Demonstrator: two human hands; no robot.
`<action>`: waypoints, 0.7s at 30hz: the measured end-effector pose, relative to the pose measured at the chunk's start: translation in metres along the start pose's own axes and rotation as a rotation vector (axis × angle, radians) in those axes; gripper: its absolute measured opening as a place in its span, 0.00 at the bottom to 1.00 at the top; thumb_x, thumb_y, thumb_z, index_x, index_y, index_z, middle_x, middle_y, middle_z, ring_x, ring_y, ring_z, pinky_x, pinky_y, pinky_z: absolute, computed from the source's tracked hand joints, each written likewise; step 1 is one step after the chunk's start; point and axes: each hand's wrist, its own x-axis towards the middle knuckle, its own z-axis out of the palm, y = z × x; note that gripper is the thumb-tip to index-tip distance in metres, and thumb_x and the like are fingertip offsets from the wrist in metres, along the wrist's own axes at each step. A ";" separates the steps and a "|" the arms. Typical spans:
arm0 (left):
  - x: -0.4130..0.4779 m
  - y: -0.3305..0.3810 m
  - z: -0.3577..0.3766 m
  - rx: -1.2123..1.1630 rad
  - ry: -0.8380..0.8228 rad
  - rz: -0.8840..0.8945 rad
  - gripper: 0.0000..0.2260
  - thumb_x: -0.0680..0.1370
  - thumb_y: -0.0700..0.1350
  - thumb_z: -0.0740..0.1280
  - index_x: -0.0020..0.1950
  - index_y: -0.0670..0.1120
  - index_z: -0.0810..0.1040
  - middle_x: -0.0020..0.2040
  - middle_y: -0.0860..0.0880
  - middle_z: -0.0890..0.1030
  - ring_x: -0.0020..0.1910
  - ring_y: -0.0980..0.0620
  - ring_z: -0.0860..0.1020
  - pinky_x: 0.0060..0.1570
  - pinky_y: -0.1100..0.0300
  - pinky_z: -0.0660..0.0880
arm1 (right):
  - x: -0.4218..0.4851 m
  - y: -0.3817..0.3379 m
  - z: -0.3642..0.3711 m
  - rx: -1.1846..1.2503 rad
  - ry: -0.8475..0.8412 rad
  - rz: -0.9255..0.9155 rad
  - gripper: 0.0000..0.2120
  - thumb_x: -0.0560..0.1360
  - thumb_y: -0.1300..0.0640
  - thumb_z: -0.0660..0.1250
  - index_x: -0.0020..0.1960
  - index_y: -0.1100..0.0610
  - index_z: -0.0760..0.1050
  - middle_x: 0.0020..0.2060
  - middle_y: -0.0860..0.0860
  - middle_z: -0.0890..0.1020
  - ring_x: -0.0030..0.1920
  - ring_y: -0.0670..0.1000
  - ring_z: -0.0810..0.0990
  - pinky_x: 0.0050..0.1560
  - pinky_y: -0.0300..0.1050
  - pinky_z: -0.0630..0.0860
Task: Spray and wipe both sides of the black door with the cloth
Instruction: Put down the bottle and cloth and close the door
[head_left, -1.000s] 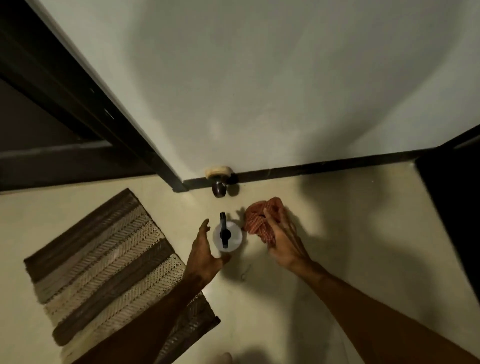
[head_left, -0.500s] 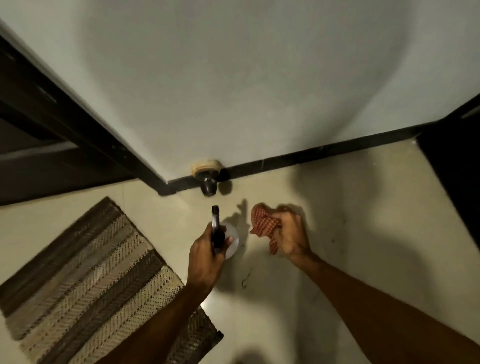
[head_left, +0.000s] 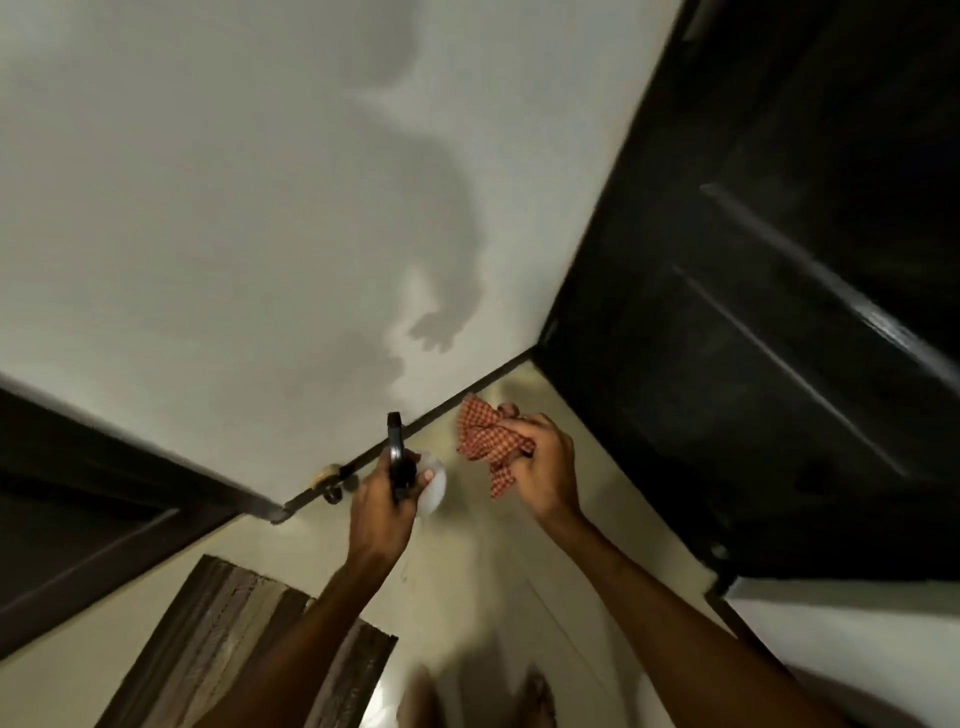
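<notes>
I see the black door (head_left: 779, 312) standing up and to the right of my right hand (head_left: 545, 467), its panelled face dark and catching a streak of light; I can read no brand, label or writing on anything here. My right grip is curled tight around the red-checked cloth (head_left: 488, 441), which bunches out to the left of the fingers with a corner hanging down. Just left of it, apart from the cloth, my left hand (head_left: 384, 499) is wrapped around the spray bottle (head_left: 415, 478), its black nozzle sticking up above the fingers and its white body showing to the right of them. Beyond both grips is the pale wall (head_left: 234, 208) with a dark skirting, and a doorstop (head_left: 330, 480) just left of my left grip. Below my left forearm a striped mat (head_left: 218, 639) lies on the cream floor (head_left: 519, 597).
</notes>
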 end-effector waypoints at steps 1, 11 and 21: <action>-0.005 0.026 -0.006 0.027 0.003 0.013 0.15 0.79 0.48 0.75 0.65 0.46 0.81 0.57 0.47 0.86 0.57 0.47 0.82 0.55 0.58 0.74 | -0.004 -0.016 -0.009 0.007 0.052 0.006 0.16 0.76 0.74 0.65 0.60 0.63 0.82 0.53 0.49 0.80 0.57 0.50 0.81 0.53 0.33 0.78; -0.158 0.246 0.099 0.181 -0.457 0.453 0.14 0.78 0.51 0.76 0.61 0.47 0.83 0.51 0.47 0.87 0.52 0.44 0.85 0.54 0.49 0.81 | -0.230 -0.047 -0.269 -0.056 0.648 0.042 0.15 0.73 0.74 0.68 0.51 0.59 0.86 0.45 0.37 0.78 0.45 0.35 0.81 0.46 0.26 0.75; -0.347 0.301 0.257 0.341 -0.994 0.667 0.15 0.78 0.46 0.76 0.64 0.45 0.82 0.57 0.43 0.85 0.58 0.44 0.82 0.56 0.55 0.77 | -0.475 0.072 -0.384 -0.005 1.272 0.455 0.25 0.64 0.77 0.64 0.55 0.60 0.86 0.48 0.47 0.83 0.50 0.49 0.82 0.57 0.23 0.68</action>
